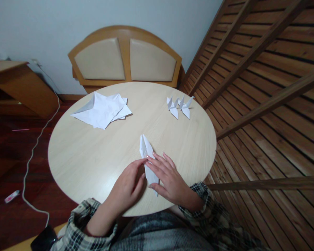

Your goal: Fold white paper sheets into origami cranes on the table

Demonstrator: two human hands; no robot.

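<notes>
A narrow, partly folded white paper (146, 149) lies on the round pale wooden table (89, 157) near its front edge. My left hand (128, 186) is beside it, its index finger stretched out and pressing on the paper's middle, the other fingers curled. My right hand (167, 177) lies flat over the paper's lower right part with its fingers spread and extended. Both wrists show plaid sleeves.
A loose pile of white paper sheets (102, 109) lies at the table's far left. Two finished paper cranes (180, 106) stand at the far right. A padded wooden chair (125, 59) is behind the table. A white cable (34, 150) runs over the floor at left.
</notes>
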